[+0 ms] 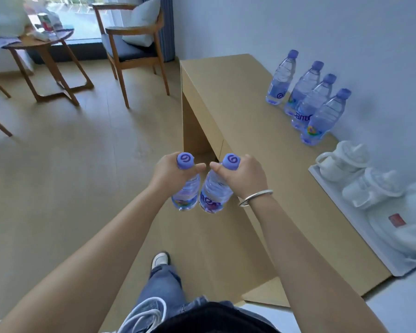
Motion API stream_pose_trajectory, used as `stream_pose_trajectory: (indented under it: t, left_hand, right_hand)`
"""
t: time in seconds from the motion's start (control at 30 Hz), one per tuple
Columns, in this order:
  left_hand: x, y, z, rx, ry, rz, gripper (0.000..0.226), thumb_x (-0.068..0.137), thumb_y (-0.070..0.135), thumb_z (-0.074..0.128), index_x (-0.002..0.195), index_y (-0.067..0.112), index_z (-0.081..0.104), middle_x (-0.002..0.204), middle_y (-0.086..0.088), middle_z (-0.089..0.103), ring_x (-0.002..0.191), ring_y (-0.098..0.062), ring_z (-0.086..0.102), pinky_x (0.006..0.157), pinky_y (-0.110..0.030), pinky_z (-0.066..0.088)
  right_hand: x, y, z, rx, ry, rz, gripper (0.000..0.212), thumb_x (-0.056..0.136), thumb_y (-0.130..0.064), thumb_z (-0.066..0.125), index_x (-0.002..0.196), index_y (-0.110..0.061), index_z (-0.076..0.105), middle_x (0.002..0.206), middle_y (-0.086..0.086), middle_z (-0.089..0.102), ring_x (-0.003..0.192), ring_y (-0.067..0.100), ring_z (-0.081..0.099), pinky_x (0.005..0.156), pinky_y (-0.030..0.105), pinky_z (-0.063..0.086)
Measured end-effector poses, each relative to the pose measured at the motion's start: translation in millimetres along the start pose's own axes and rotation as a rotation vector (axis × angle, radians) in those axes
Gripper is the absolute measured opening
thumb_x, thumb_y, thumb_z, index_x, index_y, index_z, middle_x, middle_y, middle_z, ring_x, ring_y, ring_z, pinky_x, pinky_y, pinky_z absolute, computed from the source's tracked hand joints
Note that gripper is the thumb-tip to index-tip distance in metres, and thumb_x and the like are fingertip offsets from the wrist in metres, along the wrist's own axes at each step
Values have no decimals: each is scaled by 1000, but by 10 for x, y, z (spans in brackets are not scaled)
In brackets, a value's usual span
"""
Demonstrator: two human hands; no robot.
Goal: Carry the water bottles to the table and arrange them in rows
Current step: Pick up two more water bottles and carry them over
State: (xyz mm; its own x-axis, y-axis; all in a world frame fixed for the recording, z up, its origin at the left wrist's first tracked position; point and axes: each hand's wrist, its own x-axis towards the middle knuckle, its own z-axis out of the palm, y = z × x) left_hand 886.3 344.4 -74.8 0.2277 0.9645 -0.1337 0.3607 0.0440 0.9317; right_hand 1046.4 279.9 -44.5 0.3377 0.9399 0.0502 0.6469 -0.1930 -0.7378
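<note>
Bottles in transit: the left bottle (186, 191) is hanging from the left hand (169, 173), whose fingers are curling round its neck just under the purple cap. The right bottle (215, 192) is hanging likewise from the right hand (243, 176), which is gripping it at the neck. Both are being held upright in the air over the near edge of the bench (228, 92), their bodies just beside each other and possibly touching.

Four bottles (309, 97) are already standing in a row along the wall at the far side of the bench, well apart from the carried pair. A white tray (327, 186) of cups is sitting on the bench next to that row.

Risk assessment: neck-only grips are leaving the bodies free to swing, so a hurried set-down could be knocking the close-packed row over or clipping the cups.
</note>
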Motion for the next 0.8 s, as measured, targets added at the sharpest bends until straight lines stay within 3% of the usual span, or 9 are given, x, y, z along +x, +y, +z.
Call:
stream_pose_trajectory:
  t: [0.17,0.33,0.43,0.63,0.8]
  left_hand:
    - [870,263,162,49,-121,40,46,70,37,78,84,-3,61,73,-4,52,69,-16,45,67,-32,39]
    - [1791,643,296,134,-306,118,33,71,39,77,84,17,57,78,-3,53,72,-15,46,68,-31,39]
    - [2309,894,383,188,-408,199,34,71,41,76,86,17,57,77,-3,54,72,-15,47,67,-31,40]
    - [3051,1216,857,183,-550,275,34,72,40,77,86,15,58,76,-3,51,71,-15,45,67,-30,37]
    - [3527,1329,1431,127,-566,261,29,73,38,76,70,21,53,64,7,50,61,-9,43,55,-21,34]
  right_hand:
    - [747,86,-59,-48,139,141,61,72,-50,72,48,-15,27,50,-1,27,44,13,27,44,26,22]
    - [1490,162,-108,-48,272,289,55,72,-50,70,61,-2,45,55,3,31,53,19,31,53,28,30]
    - [1854,257,-159,-37,361,380,53,70,-51,68,67,-4,42,59,3,32,56,19,33,56,29,30]
    - [2348,461,-362,-27,483,472,51,70,-44,68,54,-12,31,53,1,30,51,17,31,52,28,28]
    - [2772,740,-625,-40,602,597,48,71,-47,70,59,-14,38,66,4,41,63,21,42,60,30,31]
